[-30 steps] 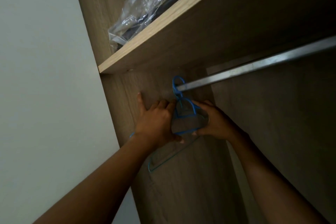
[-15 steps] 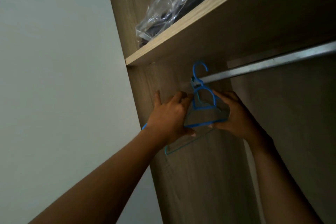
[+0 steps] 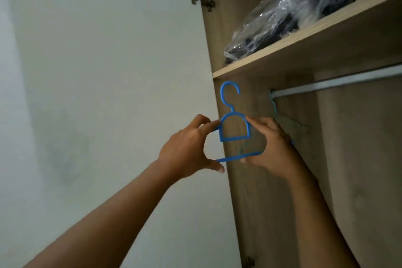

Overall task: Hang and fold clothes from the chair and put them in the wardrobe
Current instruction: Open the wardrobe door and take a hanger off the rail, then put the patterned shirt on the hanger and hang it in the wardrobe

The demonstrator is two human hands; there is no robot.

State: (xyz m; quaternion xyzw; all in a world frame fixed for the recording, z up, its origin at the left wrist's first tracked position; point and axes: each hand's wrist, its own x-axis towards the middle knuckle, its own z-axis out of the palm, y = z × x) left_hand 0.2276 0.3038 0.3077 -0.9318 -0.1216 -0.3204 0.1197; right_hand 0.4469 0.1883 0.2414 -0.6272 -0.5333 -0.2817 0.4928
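Observation:
I hold a blue plastic hanger (image 3: 231, 115) upright in front of the wardrobe's left side panel, its hook free in the air. My left hand (image 3: 189, 150) pinches its left shoulder, thumb under the bottom bar. My right hand (image 3: 274, 148) grips the right shoulder and the bar's right end. The metal rail (image 3: 335, 87) runs to the right under the wooden shelf (image 3: 304, 50). Another blue hanger (image 3: 274, 102) still hangs at the rail's left end, mostly in shadow behind my right hand. No clothes or chair are in view.
A clear plastic bag with dark cloth (image 3: 289, 11) lies on the shelf above the rail. The white open wardrobe door (image 3: 97, 72) fills the left, fixed by a metal hinge (image 3: 202, 0). The hanging space to the right of my arms is dark.
The blue hanger came off the rail and moved left and toward me, held in both hands. My view swung left, so the wardrobe shifted right in the frame.

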